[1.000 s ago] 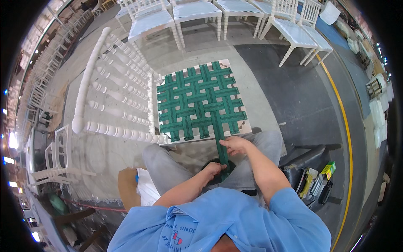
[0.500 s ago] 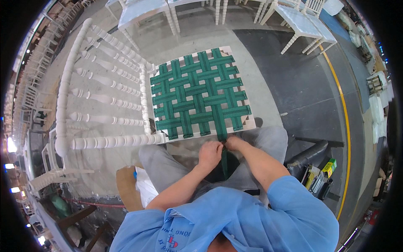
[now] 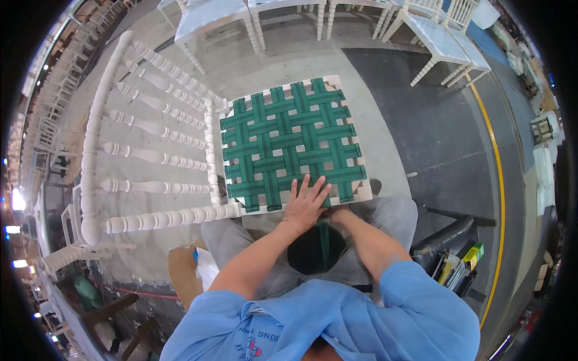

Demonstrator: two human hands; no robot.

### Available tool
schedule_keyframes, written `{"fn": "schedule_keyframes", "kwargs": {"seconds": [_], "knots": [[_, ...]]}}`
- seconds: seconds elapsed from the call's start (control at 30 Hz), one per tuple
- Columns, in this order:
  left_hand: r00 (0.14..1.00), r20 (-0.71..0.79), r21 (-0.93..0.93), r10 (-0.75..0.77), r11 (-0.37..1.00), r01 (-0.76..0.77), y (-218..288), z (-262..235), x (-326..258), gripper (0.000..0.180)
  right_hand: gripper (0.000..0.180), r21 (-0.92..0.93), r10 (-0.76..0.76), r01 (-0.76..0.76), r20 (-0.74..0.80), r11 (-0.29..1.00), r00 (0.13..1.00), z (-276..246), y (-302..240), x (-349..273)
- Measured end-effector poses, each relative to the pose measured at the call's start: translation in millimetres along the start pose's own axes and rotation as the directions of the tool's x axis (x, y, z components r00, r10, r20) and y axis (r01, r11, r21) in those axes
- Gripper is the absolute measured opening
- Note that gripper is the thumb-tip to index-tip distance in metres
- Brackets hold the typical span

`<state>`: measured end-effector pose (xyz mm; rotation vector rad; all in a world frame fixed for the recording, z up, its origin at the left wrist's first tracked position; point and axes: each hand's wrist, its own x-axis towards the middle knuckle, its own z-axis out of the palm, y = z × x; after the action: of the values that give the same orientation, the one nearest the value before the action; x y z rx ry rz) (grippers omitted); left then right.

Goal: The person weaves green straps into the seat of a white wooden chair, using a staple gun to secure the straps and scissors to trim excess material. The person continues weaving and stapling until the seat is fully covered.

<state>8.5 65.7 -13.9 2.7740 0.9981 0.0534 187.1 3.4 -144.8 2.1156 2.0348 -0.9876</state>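
Note:
In front of me stands a white chair [image 3: 153, 157] with turned spindles, its back to my left. Green webbing straps [image 3: 288, 141] are woven over and under across its seat. My left hand [image 3: 305, 201] lies on the webbing at the near edge, fingers spread and stretched out. Just right of it, my right hand [image 3: 339, 215] is at the near side of the seat frame, its fingers hidden beneath the edge. A loose strap end [image 3: 324, 240] hangs below the seat between my knees, over a dark round thing [image 3: 304, 253].
More white chairs [image 3: 211, 18] stand along the far side, and others [image 3: 436, 39] at the far right. A black bench [image 3: 442, 237] at my right carries tools and a yellow-green box [image 3: 474, 256]. Cardboard [image 3: 183, 274] lies by my left leg.
My left hand has left the hanging strap and now presses flat on the seat. My right hand has gone lower, under the frame edge. The chair appears slightly lower in view.

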Motion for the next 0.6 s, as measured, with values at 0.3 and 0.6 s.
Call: {"fn": "schedule_keyframes", "kwargs": {"seconds": [0.3, 0.6], "knots": [[0.999, -0.037, 0.015, 0.009, 1.0, -0.008, 0.8, 7.1, -1.4, 0.082, 0.066, 0.49, -0.117, -0.522, 0.642, -0.698, 0.758, -5.1, -23.3, -32.0], [1.0, -0.012, 0.041, 0.003, 0.999, -0.003, 1.5, 8.5, 0.9, 0.08, 0.05, 0.311, 0.066, -0.09, 0.458, -0.946, 0.887, -26.1, -46.9, 12.5]]}}
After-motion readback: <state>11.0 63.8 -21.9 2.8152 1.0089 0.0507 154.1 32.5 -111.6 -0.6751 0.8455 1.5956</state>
